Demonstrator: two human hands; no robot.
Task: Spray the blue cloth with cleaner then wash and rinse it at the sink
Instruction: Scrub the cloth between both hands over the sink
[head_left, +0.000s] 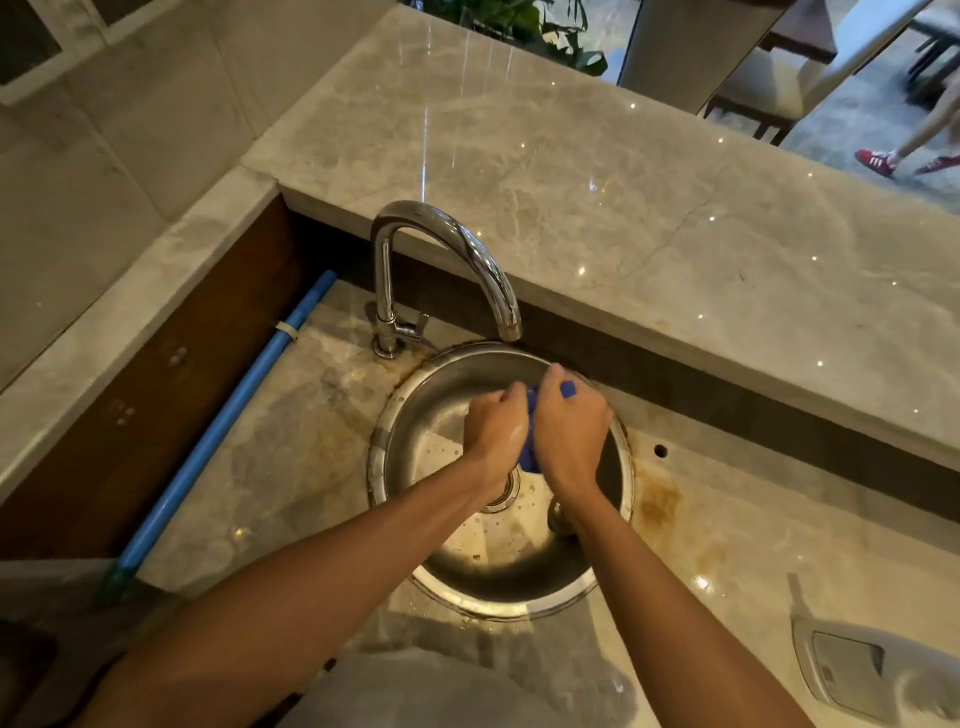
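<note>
Both my hands are over the round steel sink (405, 431), side by side. Between them the blue cloth (530, 457) is bunched up; only a strip at the palms and a corner by the right fingers show. My left hand (496, 428) grips its left part with curled fingers. My right hand (571, 428) grips its right part. The chrome tap (452, 249) curves over the sink's far rim, its spout just beyond my hands. No water stream is visible. No spray bottle is in view.
A raised marble counter (623, 208) runs behind the sink. A blue pipe (234, 415) lies along the left wall. A white plastic object (878, 670) sits at the lower right. Rust stains ring the sink. A person's legs in red shoes (878, 161) stand beyond the counter.
</note>
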